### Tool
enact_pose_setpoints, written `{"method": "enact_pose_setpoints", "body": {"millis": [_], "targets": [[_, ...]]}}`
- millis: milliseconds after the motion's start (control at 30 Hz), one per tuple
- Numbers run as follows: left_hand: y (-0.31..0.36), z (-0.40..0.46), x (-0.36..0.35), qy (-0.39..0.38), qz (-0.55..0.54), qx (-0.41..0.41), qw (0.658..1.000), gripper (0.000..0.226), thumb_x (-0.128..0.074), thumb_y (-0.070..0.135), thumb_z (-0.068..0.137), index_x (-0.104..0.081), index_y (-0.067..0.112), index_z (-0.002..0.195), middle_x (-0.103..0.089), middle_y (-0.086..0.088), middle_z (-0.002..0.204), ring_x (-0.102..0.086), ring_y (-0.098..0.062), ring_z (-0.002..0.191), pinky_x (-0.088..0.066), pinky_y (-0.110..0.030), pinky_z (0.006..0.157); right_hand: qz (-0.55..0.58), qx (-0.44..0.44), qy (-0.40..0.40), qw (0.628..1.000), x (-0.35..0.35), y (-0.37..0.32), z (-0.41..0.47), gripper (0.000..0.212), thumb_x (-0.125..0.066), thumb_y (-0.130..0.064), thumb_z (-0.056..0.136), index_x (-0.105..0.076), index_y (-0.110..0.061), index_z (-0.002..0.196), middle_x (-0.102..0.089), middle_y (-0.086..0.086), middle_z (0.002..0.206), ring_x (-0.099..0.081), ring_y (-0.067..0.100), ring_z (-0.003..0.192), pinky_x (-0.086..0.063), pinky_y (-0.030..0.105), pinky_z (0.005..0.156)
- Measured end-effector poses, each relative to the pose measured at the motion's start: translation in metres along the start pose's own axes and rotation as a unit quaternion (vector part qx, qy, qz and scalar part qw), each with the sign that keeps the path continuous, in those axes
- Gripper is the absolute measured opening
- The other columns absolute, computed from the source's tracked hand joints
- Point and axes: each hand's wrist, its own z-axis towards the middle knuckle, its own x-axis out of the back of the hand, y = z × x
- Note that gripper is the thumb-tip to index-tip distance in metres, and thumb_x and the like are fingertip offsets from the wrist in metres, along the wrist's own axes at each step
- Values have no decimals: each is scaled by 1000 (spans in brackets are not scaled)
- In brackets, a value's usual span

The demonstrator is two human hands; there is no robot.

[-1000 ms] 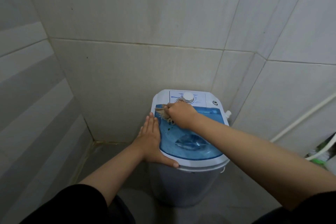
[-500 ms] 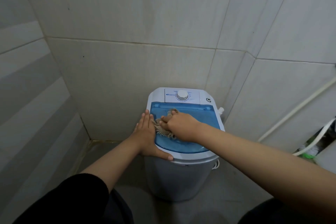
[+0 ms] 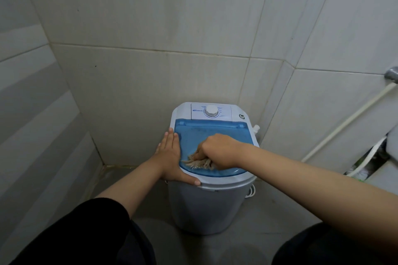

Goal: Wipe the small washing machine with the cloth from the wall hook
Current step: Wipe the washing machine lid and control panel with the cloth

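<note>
The wiping step is in hand. The cloth (image 3: 199, 163), a frayed beige rag, is clenched in the right hand (image 3: 219, 151) and pressed on the near left part of the blue lid (image 3: 215, 133) of the small washing machine (image 3: 212, 206). The left hand (image 3: 170, 157) is laid flat along the machine's left rim, its grip released and the thumb hooked over the front edge, apparently to steady it. The next move is judged to call for strokes over the unwiped far lid, the control panel and the body. One machine, one cloth, one dial (image 3: 211, 111) and two hands are counted.
</note>
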Motion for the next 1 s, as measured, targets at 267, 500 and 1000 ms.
{"method": "enact_pose_setpoints", "body": {"millis": [267, 500, 1000], "targets": [[1, -2, 1, -2, -9, -2, 1000, 169, -47, 95, 20, 29, 6, 142, 37, -11, 150, 31, -27, 140, 6, -46, 118, 33, -10, 12, 999, -5, 8, -12, 54, -57, -10, 86, -52, -35, 134, -65, -1, 114, -59, 24, 100, -52, 38, 76], [1, 0, -1, -1, -8, 2, 1000, 168, -49, 95, 22, 29, 7, 142, 38, -10, 150, 31, -27, 139, 5, -46, 118, 39, -51, 64, 996, -31, 18, -18, 50, -57, -13, 89, -52, -33, 135, -47, 1, 120, -50, 23, 100, -32, 31, 63], [1, -2, -1, 8, -2, 4, 1000, 169, -47, 96, 21, 26, 5, 143, 35, -11, 152, 30, -26, 140, 6, -45, 118, -29, -90, -35, 995, -7, 26, -15, 42, -53, -10, 91, -58, -28, 129, -46, 8, 119, -55, 30, 100, -37, 35, 65]]}}
